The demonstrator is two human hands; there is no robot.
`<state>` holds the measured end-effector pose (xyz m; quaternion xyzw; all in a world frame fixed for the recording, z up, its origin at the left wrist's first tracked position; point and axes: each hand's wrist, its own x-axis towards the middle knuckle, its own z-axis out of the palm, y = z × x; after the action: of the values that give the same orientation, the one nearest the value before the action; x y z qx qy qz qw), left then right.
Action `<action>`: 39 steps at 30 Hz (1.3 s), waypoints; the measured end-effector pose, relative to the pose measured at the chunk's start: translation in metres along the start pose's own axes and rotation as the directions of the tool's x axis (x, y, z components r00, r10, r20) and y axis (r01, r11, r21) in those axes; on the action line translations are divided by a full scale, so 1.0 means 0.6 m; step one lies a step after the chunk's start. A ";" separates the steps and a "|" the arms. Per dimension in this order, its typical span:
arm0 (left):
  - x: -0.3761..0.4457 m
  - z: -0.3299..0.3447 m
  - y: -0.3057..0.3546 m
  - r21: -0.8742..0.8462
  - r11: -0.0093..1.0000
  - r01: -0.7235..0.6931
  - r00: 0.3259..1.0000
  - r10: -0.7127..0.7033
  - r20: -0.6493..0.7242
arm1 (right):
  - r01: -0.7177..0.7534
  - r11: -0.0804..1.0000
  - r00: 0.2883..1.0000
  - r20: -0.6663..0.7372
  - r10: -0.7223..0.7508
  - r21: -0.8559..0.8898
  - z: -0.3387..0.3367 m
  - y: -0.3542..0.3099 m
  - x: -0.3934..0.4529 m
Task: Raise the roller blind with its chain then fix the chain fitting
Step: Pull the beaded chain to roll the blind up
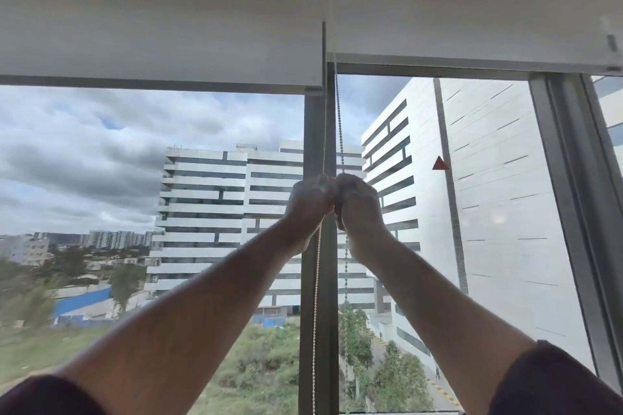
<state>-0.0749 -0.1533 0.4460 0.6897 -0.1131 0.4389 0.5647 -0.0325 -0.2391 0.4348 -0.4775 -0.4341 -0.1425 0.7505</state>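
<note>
While the bead chain [339,131] is hanging almost straight down in front of the dark window mullion [315,131], its long axis is running vertically from the blind overhead, through the two fists, and on below them. It appears as two strands: a pale one [317,266] dropping under the left hand [308,200], and a darker one [346,266] under the right hand [359,204]. Both hands are sitting at the same height, knuckles touching, each curled closed around its own strand, so neither is nearer the chain than the other. Above them the chain is climbing past the bottom bar of the right roller blind [472,10], which is hanging a little higher than the left roller blind [158,10] beside it. Both are covering only the top part of the glass. The chain fitting may be inside the fists, but the fingers are hiding that spot and it cannot be told. Any pull is likely to have to run straight down along one strand, in line with the mullion.
</note>
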 end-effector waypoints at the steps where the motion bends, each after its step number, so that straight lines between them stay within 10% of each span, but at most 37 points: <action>1: 0.006 0.004 0.012 -0.005 1.000 0.003 1.000 -0.003 -0.002 | 0.008 1.000 1.000 0.017 -0.008 -0.022 -0.001 0.005 -0.007; 11: 0.026 0.039 0.106 -0.331 0.931 0.154 0.988 -0.147 0.045 | 0.043 0.993 0.999 0.018 -0.042 -0.108 0.003 0.007 -0.035; 24: 0.011 0.036 0.027 -0.096 0.995 -0.040 0.986 0.024 -0.165 | 0.004 0.949 0.985 0.162 0.050 -0.317 -0.059 0.034 -0.033; 39: -0.029 0.049 -0.059 -0.092 0.996 -0.013 1.000 0.012 -0.010 | -0.182 0.982 0.983 0.023 0.181 0.041 0.005 -0.064 0.093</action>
<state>-0.0479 -0.1733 0.4096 0.6601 -0.1347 0.4402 0.5936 -0.0257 -0.2447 0.5023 -0.5001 -0.3988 -0.0593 0.7664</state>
